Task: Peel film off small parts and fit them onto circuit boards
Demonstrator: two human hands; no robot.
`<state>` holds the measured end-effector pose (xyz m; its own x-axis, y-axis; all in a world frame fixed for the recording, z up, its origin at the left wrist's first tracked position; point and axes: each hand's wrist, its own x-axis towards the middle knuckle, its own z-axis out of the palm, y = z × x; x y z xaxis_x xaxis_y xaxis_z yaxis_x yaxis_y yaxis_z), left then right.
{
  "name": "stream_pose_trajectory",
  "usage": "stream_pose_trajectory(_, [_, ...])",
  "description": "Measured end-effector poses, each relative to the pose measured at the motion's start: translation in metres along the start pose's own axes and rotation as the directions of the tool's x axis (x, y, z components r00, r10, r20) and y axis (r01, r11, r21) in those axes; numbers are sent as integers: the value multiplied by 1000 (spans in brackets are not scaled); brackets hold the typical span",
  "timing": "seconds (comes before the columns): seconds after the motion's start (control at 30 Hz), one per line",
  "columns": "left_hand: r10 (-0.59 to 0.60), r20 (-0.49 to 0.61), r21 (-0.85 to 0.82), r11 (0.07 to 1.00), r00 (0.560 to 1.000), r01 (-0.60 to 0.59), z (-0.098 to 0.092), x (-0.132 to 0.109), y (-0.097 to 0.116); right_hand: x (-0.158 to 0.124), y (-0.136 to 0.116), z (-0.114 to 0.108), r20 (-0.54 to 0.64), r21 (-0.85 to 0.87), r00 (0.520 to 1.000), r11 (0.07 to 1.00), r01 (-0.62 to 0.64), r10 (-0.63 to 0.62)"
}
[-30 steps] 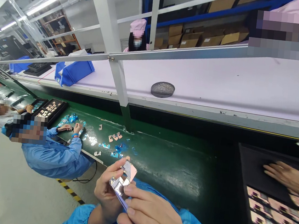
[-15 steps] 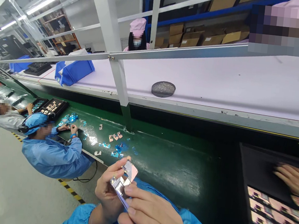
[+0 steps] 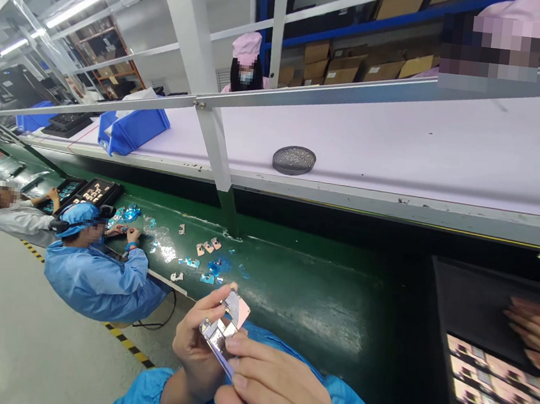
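A small metal part with a pink face (image 3: 240, 309) is gripped between the thumb and fingers of my left hand (image 3: 195, 342), low in the middle of the view. My right hand (image 3: 280, 383) is closed around a thin, dark purplish tool (image 3: 226, 366), which looks like tweezers. The tool's tip lies against the shiny lower portion of the part. Both hands are close together, above the near edge of the green bench (image 3: 299, 289).
Small pink and silver parts (image 3: 208, 247) and blue film scraps (image 3: 217, 266) lie on the bench. A black tray (image 3: 448, 298) of parts stands right, another person's hand over it. People in blue (image 3: 97, 280) and white sit left. A round black dish (image 3: 294, 160) rests on the shelf.
The other person's hand over the right tray has moved slightly right. The person in blue at the left has shifted their head. My hands and the part have barely moved.
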<state>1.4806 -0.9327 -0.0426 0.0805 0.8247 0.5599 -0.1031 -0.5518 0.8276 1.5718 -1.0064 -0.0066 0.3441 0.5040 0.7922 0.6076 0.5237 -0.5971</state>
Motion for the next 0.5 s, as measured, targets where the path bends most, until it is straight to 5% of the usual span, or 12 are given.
stream_pose_trajectory(0.13, [-54,-104,-21,998,993,52,5,-2,1,-1,-2,2,-47,8,998,999,-40,40])
stream_pose_trajectory(0.3, [25,43,-17,1000,999,-24,-5,-2,-3,2,-6,2,-55,-14,997,998,-55,54])
stream_pose_trajectory(0.5, [10,59,-27,1000,998,-9,-10,-4,-5,5,-5,-1,-8,-17,999,999,-35,35])
